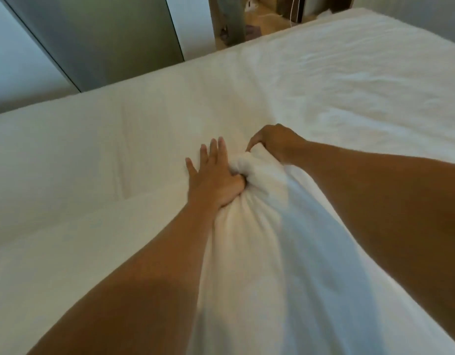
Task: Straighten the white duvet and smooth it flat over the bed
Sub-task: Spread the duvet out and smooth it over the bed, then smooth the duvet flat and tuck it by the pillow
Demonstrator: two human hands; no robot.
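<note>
**Item:** white duvet [259, 226], gathered into a thick ridge that ran from our hands back toward us, lying on the bed [80, 155].

**Handling, as we judged it:** soft, light and bulky, with no stiffness. It would crumple rather than slide, and was best taken at an edge or corner, not mid-bunch.

**Right hand** [275, 143]: fingers curled over the ridge's far end, gripping it.

**Left hand** [216, 175]: fingers straight and spread on the bed, thumb pressed into the bunch.

**Containers:** we saw none.
</note>
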